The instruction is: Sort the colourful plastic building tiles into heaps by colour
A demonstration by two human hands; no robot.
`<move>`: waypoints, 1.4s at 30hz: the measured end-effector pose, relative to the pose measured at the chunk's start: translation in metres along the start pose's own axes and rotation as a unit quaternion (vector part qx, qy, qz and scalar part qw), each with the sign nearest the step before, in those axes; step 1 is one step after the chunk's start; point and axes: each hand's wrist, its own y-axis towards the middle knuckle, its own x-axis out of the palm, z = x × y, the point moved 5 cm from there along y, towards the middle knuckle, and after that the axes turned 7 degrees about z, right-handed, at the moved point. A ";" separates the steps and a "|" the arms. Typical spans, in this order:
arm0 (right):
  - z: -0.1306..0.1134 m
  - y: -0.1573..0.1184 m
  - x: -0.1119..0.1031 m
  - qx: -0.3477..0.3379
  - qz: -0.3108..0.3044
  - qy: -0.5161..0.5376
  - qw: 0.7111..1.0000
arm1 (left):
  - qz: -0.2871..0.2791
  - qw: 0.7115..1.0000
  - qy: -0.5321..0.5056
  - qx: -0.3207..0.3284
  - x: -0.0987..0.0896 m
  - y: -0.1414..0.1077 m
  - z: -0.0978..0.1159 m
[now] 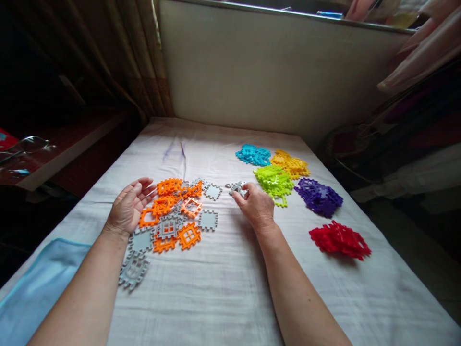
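Orange tiles (189,235) and grey tiles (208,220) with toothed edges lie mixed in a loose heap left of centre. Beside the heap's left edge is my left hand (130,204), palm turned inward, fingers apart, holding nothing. My right hand (256,204) has its thumb and fingers closed on a grey tile (237,187) low over the cloth, right of the heap; the fingers partly cover it. Just right of that hand sits a lime green pile (275,182) of similar tiles.
Blue (252,154), yellow (290,164), purple (319,197) and red piles (340,240) stand along the right of the white cloth (194,302). A light blue cloth (46,288) lies front left. A pale wall (266,72) rises behind.
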 end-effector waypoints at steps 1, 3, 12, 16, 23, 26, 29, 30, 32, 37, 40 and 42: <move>-0.004 -0.002 0.000 -0.014 0.000 0.016 1.000 | -0.002 1.000 0.002 0.003 0.000 0.000 0.000; -0.016 -0.008 0.005 -0.064 -0.014 0.062 0.996 | -0.007 1.000 0.004 0.007 0.000 0.000 0.000; -0.038 -0.064 0.015 -0.315 -0.057 0.214 0.923 | -0.007 1.000 -0.006 -0.006 0.001 -0.001 0.001; -0.037 -0.075 0.012 -0.307 -0.046 0.213 0.926 | -0.001 1.000 -0.013 -0.011 0.001 -0.001 0.001; 0.006 -0.052 0.004 -0.130 0.160 0.181 0.962 | -0.004 1.000 -0.010 -0.011 0.002 -0.001 0.002; 0.035 -0.041 0.006 -0.026 0.222 0.133 0.966 | 0.007 1.000 -0.011 -0.012 0.004 -0.003 0.004; 0.047 -0.034 0.011 0.019 0.215 0.105 0.971 | 0.013 1.000 -0.014 -0.017 0.004 -0.003 0.004; 0.048 -0.033 0.013 0.024 0.206 0.099 0.973 | 0.013 1.000 -0.014 -0.018 0.004 -0.003 0.004; 0.048 -0.033 0.015 0.034 0.191 0.091 0.977 | 0.012 1.000 -0.013 -0.014 0.004 -0.002 0.004; 0.046 -0.034 0.017 0.043 0.175 0.080 0.980 | 0.001 1.000 -0.012 0.001 0.001 0.000 0.002; 0.046 -0.034 0.016 0.034 0.184 0.080 0.979 | 0.008 1.000 -0.026 0.012 0.000 -0.001 0.001; 0.044 -0.035 0.015 0.021 0.203 0.086 0.975 | 0.025 0.999 -0.040 0.020 0.000 -0.001 0.001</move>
